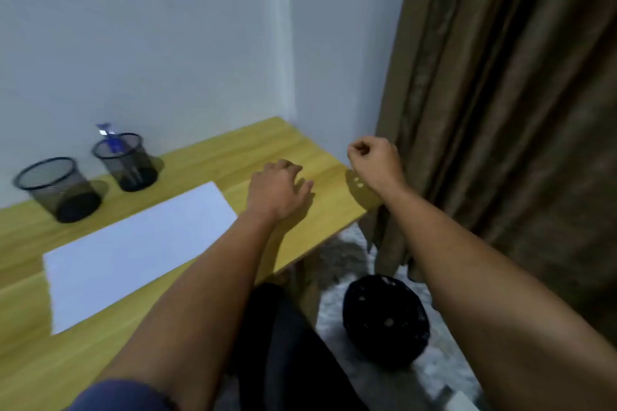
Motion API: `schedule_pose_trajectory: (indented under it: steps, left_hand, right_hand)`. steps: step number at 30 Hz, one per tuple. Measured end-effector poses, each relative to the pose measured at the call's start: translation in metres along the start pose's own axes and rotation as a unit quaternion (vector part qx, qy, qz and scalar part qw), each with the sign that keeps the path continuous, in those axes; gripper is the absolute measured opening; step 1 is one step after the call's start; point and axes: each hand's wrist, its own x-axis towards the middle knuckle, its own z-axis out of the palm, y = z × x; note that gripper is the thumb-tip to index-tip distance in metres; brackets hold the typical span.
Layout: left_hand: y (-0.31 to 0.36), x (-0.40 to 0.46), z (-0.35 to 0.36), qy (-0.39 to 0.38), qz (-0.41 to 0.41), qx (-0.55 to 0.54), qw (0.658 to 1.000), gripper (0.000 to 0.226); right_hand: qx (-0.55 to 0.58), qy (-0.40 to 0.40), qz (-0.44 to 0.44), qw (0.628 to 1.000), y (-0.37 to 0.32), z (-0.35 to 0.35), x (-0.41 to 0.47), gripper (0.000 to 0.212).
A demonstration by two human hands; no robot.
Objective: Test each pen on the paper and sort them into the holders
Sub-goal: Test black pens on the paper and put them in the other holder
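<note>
Left hand (278,188) lies palm-down on the wooden desk (207,157), fingers loosely spread and a bit curled at the tips; can't see anything under it, though the palm hides the patch it covers. Right hand (374,158) is up off the desk's right corner, curled into a loose fist near the brown curtain (500,110); nothing sticks out of it, so I read it as empty, but a small item inside wouldn't show. Sheet of white paper (140,250) lies flat just left of the left forearm, no marks visible at this blur. Two black mesh holders at the back left: near one (58,188) looks empty, far one (125,160) has blue pens (112,140) standing in it. No loose pens visible on the desk, so sorting looks mostly or fully done. If another pen needs testing: pinch it low on the barrel with the right hand, flatten the paper with the left so it doesn't skid, short stroke near an unused edge, then drop it tip-down into the matching holder. Watch the desk edge; a dark round object (385,320) sits on the floor below.
</note>
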Motion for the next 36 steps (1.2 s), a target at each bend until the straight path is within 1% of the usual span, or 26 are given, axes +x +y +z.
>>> schedule_pose_trajectory:
  steps: [3,6,9,11,15,19,22,26,30,33,36]
  left_hand:
    - [-0.05,-0.021,-0.046,0.039,-0.04,0.026,0.998,0.051]
    - [-0.116,-0.061,-0.091,0.066,-0.104,0.057,0.991,0.046]
    - [-0.185,-0.118,-0.127,0.097,-0.177,0.073,0.977,0.04]
    - [-0.226,-0.158,-0.144,0.108,-0.233,0.079,0.963,0.036]
    - [-0.292,-0.237,-0.164,0.116,-0.318,0.102,0.935,0.038]
    - [-0.347,-0.298,-0.168,0.119,-0.381,0.092,0.913,0.038]
    - [-0.387,-0.323,-0.164,0.105,-0.398,0.078,0.908,0.033]
    - [-0.422,-0.339,-0.157,0.084,-0.403,0.075,0.908,0.031]
    - [-0.439,-0.348,-0.155,0.108,-0.396,0.063,0.91,0.031]
    - [-0.442,-0.352,-0.155,0.117,-0.39,0.058,0.912,0.031]
    - [-0.438,-0.35,-0.157,0.121,-0.393,0.045,0.911,0.034]
  right_hand:
    - [-0.007,-0.058,-0.06,0.996,-0.052,0.044,-0.008,0.017]
    - [0.009,-0.113,-0.117,0.987,-0.109,0.096,-0.029,0.012]
    - [0.035,-0.179,-0.162,0.97,-0.167,0.146,-0.063,0.015]
    - [0.05,-0.235,-0.194,0.951,-0.203,0.177,-0.089,0.017]
    - [0.06,-0.323,-0.238,0.914,-0.267,0.241,-0.14,0.013]
    - [0.035,-0.405,-0.264,0.875,-0.325,0.299,-0.191,0.015]
    - [0.006,-0.458,-0.27,0.847,-0.356,0.336,-0.228,0.017]
    - [-0.043,-0.489,-0.271,0.828,-0.387,0.37,-0.265,0.023]
    - [-0.114,-0.495,-0.282,0.814,-0.403,0.39,-0.282,0.02]
    - [-0.143,-0.473,-0.284,0.822,-0.405,0.393,-0.283,0.021]
    - [-0.136,-0.458,-0.277,0.834,-0.403,0.385,-0.273,0.027]
